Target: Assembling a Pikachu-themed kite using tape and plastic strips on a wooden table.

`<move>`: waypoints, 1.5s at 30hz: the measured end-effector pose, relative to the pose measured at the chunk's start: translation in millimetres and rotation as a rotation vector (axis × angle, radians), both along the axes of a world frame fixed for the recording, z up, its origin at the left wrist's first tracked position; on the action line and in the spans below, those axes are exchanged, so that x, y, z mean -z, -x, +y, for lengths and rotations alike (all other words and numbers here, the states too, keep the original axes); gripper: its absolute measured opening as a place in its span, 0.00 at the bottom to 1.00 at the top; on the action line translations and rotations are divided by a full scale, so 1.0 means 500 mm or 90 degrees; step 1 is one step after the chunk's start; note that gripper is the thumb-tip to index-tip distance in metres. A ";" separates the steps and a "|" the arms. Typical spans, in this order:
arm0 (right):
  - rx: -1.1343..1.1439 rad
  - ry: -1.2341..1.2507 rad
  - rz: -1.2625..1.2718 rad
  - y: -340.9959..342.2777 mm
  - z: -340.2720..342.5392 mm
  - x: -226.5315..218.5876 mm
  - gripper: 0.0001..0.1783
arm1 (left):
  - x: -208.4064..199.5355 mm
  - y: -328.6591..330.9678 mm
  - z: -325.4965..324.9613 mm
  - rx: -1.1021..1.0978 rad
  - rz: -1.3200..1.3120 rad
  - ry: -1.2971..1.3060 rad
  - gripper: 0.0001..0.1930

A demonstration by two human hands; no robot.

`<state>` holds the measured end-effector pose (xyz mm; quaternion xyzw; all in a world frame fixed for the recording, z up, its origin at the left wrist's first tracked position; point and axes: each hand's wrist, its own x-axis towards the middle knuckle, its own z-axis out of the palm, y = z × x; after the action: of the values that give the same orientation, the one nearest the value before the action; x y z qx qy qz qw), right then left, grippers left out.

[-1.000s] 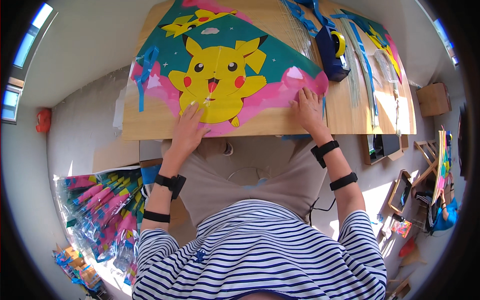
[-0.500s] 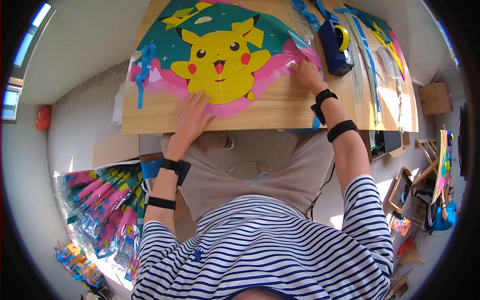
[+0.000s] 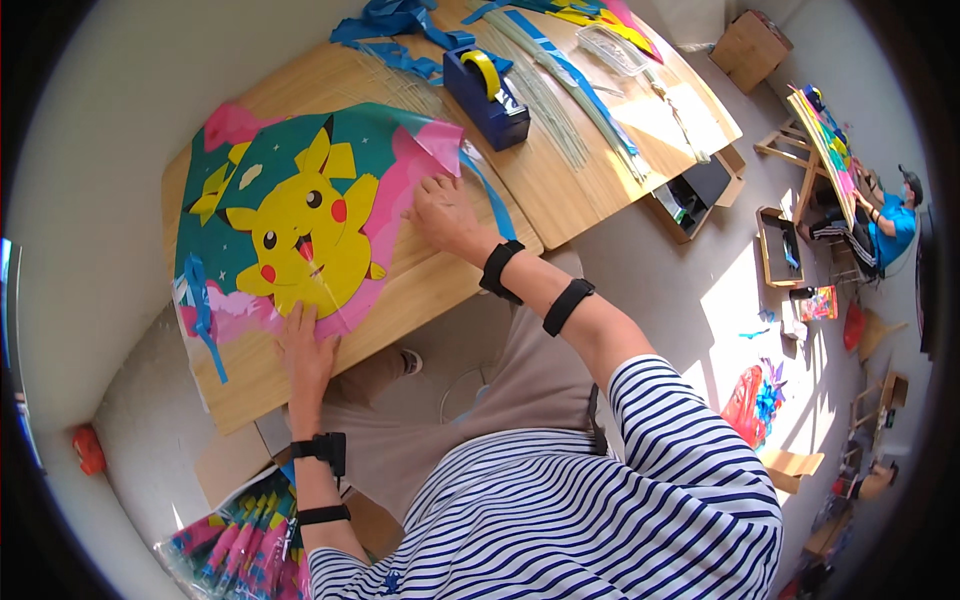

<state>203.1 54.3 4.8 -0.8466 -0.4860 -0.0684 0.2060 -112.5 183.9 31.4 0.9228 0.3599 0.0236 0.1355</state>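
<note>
A thin kite [image 3: 352, 262] lies across the wooden table, printed with a yellow cartoon character on green and pink. My left hand [image 3: 308, 350] rests flat on its near edge, below the yellow figure, fingers stretched out. At the right-hand corner, my right hand [image 3: 447, 215] has its fingers bent and closed on the pink edge, which curls up there. The fingertips are partly hidden. A blue ribbon [image 3: 203, 310] hangs at the kite's left corner, and another blue ribbon [image 3: 490, 200] runs beside my right hand.
A dark blue tape dispenser [image 3: 487, 105] with a yellow core stands beyond my right hand. Thin rods [image 3: 548, 95], blue ribbons [image 3: 400, 30] and a clear plastic tray [image 3: 610, 50] lie farther off. Bagged printed sheets [image 3: 245, 535] sit low left. Another person [image 3: 890, 235] works far right.
The view has turned right, so the table appears tilted and farther left. Both hands remain at the kite; the right fingers sit lower along its corner edge.
</note>
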 end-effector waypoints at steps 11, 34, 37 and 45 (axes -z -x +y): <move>0.583 -0.039 0.002 -0.391 -0.431 -0.051 0.15 | -0.059 0.092 -0.080 0.003 -0.103 0.062 0.25; 0.589 -0.151 0.214 -0.480 -0.481 -0.027 0.14 | -0.100 0.073 -0.147 -0.026 -0.120 0.135 0.18; 0.567 -0.174 0.268 -0.478 -0.489 -0.060 0.13 | -0.102 0.080 -0.152 -0.025 -0.140 0.134 0.17; 0.572 -0.265 0.223 -0.483 -0.480 -0.121 0.10 | -0.108 0.082 -0.160 -0.035 -0.173 0.161 0.16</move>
<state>444.5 -185.7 65.1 -0.9115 -0.0097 -0.1025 0.3981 -153.4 104.0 85.3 0.8763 0.3638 0.1062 0.2974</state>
